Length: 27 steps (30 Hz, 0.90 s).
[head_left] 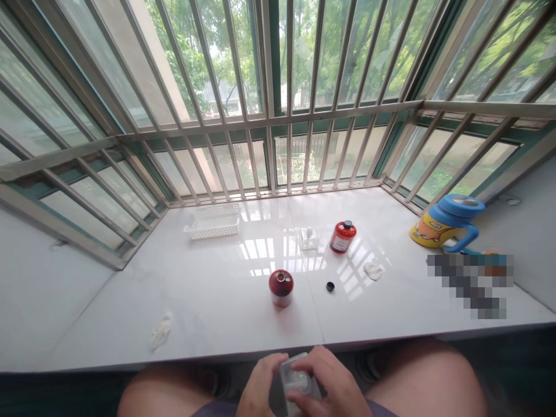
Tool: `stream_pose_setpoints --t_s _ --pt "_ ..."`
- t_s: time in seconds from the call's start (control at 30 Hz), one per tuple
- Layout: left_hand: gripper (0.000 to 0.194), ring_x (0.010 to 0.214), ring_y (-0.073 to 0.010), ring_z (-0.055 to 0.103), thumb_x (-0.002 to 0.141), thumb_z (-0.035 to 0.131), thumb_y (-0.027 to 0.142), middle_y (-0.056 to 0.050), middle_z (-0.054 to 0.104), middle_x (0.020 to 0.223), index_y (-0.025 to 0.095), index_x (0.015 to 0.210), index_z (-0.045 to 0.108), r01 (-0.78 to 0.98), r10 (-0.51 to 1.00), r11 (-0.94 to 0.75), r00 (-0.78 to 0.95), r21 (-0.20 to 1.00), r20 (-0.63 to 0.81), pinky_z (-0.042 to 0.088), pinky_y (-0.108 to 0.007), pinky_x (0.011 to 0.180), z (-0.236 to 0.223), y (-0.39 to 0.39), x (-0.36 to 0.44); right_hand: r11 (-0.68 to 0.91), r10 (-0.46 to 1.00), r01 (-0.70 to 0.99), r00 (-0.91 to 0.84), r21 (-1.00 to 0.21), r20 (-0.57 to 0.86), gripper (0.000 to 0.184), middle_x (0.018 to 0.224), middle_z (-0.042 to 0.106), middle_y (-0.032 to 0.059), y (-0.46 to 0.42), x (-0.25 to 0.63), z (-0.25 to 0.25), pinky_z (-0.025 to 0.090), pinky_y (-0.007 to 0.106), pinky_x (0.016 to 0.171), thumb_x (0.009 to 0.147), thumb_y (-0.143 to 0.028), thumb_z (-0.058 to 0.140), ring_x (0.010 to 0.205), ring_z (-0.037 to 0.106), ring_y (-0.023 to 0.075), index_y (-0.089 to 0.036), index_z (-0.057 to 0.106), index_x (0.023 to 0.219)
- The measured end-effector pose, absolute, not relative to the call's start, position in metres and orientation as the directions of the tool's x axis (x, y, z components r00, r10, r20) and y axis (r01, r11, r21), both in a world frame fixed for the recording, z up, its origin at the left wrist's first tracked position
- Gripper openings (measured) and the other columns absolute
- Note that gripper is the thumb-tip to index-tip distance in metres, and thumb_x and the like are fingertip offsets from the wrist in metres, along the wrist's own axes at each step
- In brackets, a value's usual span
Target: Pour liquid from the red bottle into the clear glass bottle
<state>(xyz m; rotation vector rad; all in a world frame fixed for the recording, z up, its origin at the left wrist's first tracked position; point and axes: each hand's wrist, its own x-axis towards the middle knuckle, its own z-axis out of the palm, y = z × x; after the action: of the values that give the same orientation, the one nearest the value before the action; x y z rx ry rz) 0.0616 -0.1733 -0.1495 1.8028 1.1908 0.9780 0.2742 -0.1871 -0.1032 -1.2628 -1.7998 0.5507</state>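
Past the steel window bars (278,75) runs the white tiled window ledge (130,313), carrying a yellow cartoon mug with a blue lid (443,223), a red bottle (343,237) whose label is too small to read, an open red jar (281,287) and a small black cap (330,286). Below the ledge, over my lap, my left hand (260,391) and my right hand (332,379) grip together, clamped on what looks like a clear plastic case (297,382).

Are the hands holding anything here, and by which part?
Yes: a clear plastic case, gripped at its left edge by the left hand and across its front by the right hand.
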Motion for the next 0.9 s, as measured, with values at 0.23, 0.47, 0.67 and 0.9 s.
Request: stream_pose_setpoints --t_s 0.23,0.47,0.67,0.9 --pt "0.065 0.108 -0.0255 0.081 0.066 0.082 0.013 -0.004 0.08 0.123 0.028 0.128 0.071 0.388 0.938 -0.252 0.324 0.886 0.125 0.069 -0.032 0.097 -0.108 -0.163 0.068 0.183 0.983 0.465 -0.095 -0.866 0.157 0.029 0.098 0.075 -0.0012 -0.188 0.278 -0.079 0.059 0.027 0.083 0.084 -0.017 0.085 0.09 0.073 0.019 -0.027 0.071 0.107" --pt "0.062 0.116 -0.0271 0.078 0.072 0.082 0.013 -0.005 0.078 0.129 0.028 0.131 0.07 0.402 0.948 -0.186 0.314 0.896 0.055 0.068 -0.039 0.103 -0.102 -0.162 0.064 0.22 0.972 0.371 -0.157 -0.902 0.173 0.062 0.127 0.068 0.0044 -0.188 0.275 -0.077 0.058 0.036 0.103 0.084 -0.006 0.074 0.114 0.069 0.0225 -0.031 0.057 0.137" --pt "0.063 0.122 -0.0271 0.075 0.075 0.081 0.012 -0.005 0.075 0.134 0.029 0.135 0.068 0.399 0.942 -0.153 0.335 0.904 0.012 0.064 -0.044 0.108 -0.103 -0.165 0.065 0.209 0.978 0.429 -0.101 -0.879 0.183 0.071 0.124 0.068 0.0036 -0.191 0.271 -0.075 0.059 0.042 0.106 0.085 -0.004 0.071 0.115 0.069 0.0238 -0.035 0.05 0.146" --pt "0.065 0.124 -0.0277 0.073 0.074 0.086 0.014 -0.005 0.074 0.133 0.028 0.134 0.067 0.376 0.957 -0.134 0.289 0.917 0.022 0.063 -0.047 0.11 -0.098 -0.165 0.066 0.222 0.975 0.425 -0.093 -0.877 0.201 0.083 0.139 0.062 0.0099 -0.198 0.273 -0.066 0.054 0.046 0.117 0.089 -0.016 0.076 0.131 0.065 0.027 -0.032 0.033 0.159"
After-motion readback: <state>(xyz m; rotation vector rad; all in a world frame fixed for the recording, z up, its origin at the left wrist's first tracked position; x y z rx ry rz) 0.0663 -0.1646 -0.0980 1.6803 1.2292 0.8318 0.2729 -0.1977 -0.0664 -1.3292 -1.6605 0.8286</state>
